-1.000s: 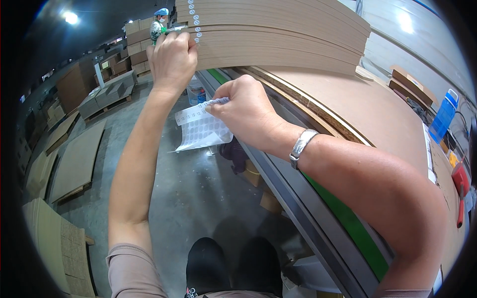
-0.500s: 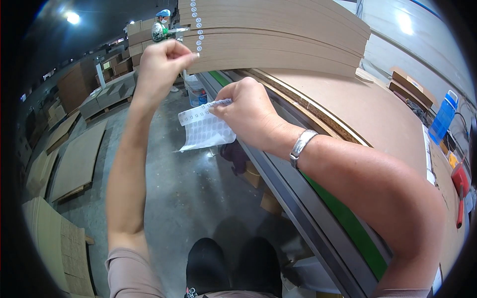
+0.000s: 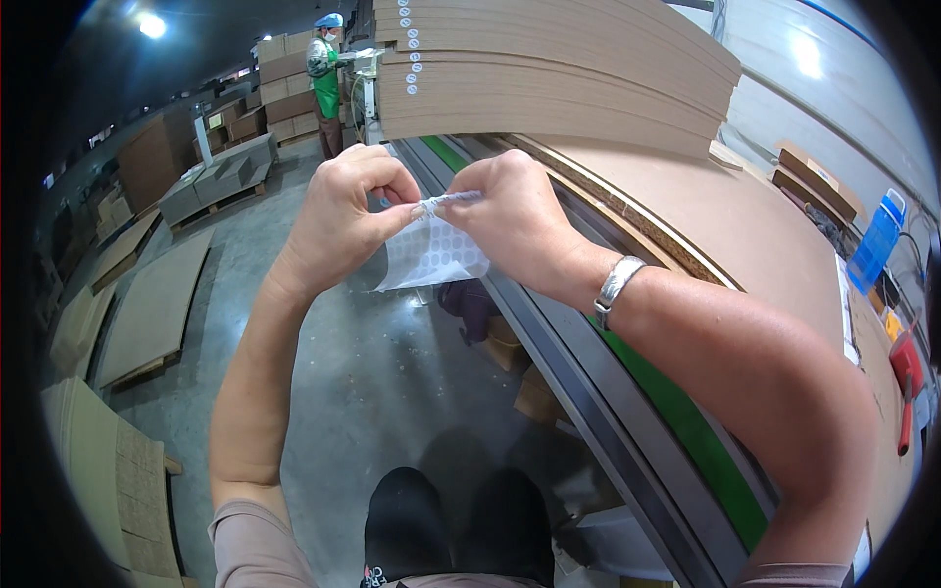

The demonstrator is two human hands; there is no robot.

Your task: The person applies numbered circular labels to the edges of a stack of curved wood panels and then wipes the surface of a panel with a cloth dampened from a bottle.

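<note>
Since the earlier frame the left hand (image 3: pixel 343 211) has come down from the stacked brown boards (image 3: pixel 549 73) to meet the right hand (image 3: pixel 510 211). Both pinch the top edge of the sticker sheet (image 3: pixel 431 257), fingertips closed, so it hangs free above the floor beside the table's near edge (image 3: pixel 627 431), apparently to peel a dot.

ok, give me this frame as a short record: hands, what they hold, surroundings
left hand: raised in front, fingertips pinching the top edge of the sticker sheet
right hand: pinching the same edge from the other side; metal bracelet on the wrist
sticker sheet: white backing with rows of round stickers, hanging below both hands
stacked boards: brown, round white stickers along the near ends
large board: flat, to the right
co-worker: green apron, blue cap, far back
floor: grey concrete
</note>
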